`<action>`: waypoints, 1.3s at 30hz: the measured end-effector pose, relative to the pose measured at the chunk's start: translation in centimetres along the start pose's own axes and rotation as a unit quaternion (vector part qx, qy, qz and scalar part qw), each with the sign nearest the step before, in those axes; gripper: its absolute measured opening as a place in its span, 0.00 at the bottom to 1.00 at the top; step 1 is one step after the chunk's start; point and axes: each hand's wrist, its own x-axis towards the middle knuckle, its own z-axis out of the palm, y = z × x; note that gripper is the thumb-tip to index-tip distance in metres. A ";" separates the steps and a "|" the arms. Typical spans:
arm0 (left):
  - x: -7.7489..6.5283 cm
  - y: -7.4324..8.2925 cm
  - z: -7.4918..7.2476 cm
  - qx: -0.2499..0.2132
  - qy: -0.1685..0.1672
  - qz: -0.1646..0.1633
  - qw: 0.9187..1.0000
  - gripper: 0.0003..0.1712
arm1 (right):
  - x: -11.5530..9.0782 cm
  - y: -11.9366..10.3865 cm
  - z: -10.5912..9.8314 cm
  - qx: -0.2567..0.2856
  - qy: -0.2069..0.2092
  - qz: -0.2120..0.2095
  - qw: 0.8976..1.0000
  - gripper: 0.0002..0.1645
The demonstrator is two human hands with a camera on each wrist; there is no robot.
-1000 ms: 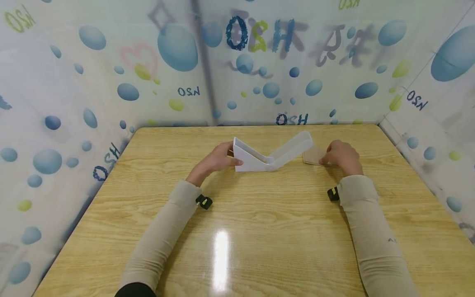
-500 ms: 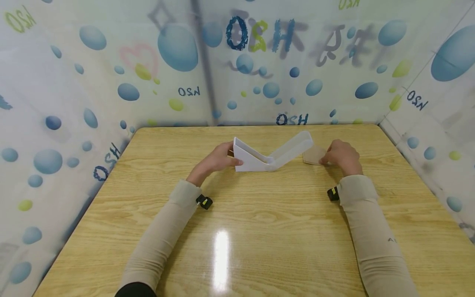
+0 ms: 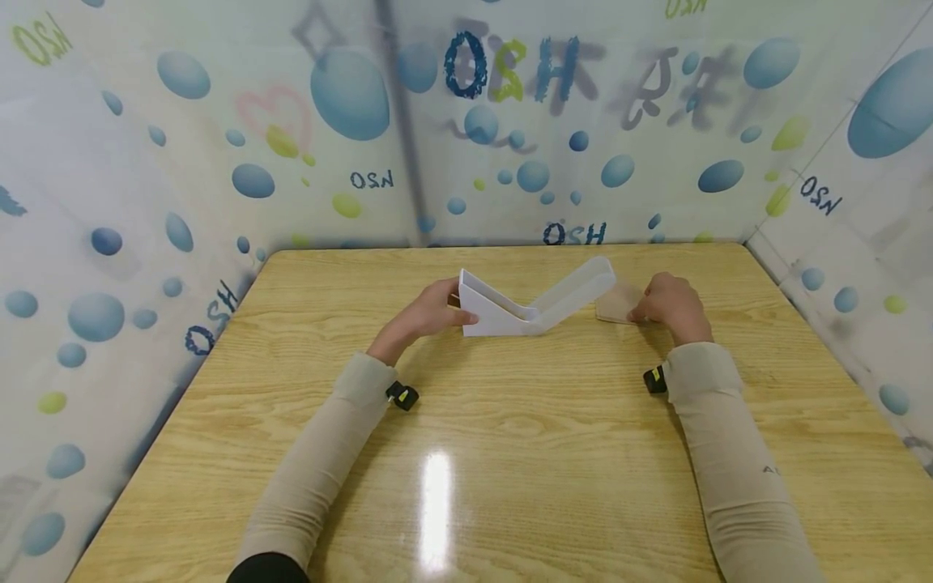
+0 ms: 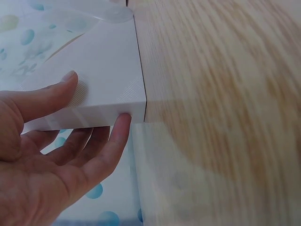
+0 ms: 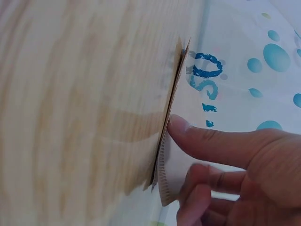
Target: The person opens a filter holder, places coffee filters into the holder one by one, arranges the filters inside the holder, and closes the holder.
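1. The white, wedge-sided box (image 3: 492, 318), probably card or plastic, stands on the pale wood-grain surface (image 3: 510, 421) at 12 o'clock from the person. Its long base lies flat, presumably for stability, and its slanted mouth faces upward, towards 2 o'clock.

2. The left hand (image 3: 426, 312) pinches the box at its tall 9 o'clock end: thumb flat on the near side, fingers around the end wall. That grip probably steadies the box while leaving its mouth uncovered.

3. A frosted, translucent plastic, trough-like cover (image 3: 576, 291) meets the box's low 3 o'clock end and leans up towards 2 o'clock, clear of the mouth. It appears hinged there, which would explain why it stands tilted unaided; the joint is too small to confirm.

4. A tan strip shows along the mouth; whether it is lining or contents, I cannot tell.

5. The thin, tan, flat piece with a ribbed edge (image 3: 615, 308), perhaps cardboard, is at 1 o'clock from the person, beyond the cover's raised end. The right hand (image 3: 674, 306) pinches it by its 3 o'clock side, thumb against its edge and fingers curled, likely because such a thin piece offers little else to grasp.
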 end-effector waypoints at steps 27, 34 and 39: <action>0.0 -0.2 0.1 -0.002 0.002 0.004 1.000 0.26 | -0.7 0.6 -1.7 0.044 0.048 -0.042 0.997 0.23; -0.1 -0.1 0.1 -0.004 0.003 0.005 1.000 0.26 | -1.8 -0.2 -3.0 0.068 0.117 -0.034 0.990 0.29; -0.1 0.0 0.2 -0.002 0.004 0.004 1.000 0.26 | -2.6 -1.0 -3.8 0.094 0.163 -0.035 0.982 0.25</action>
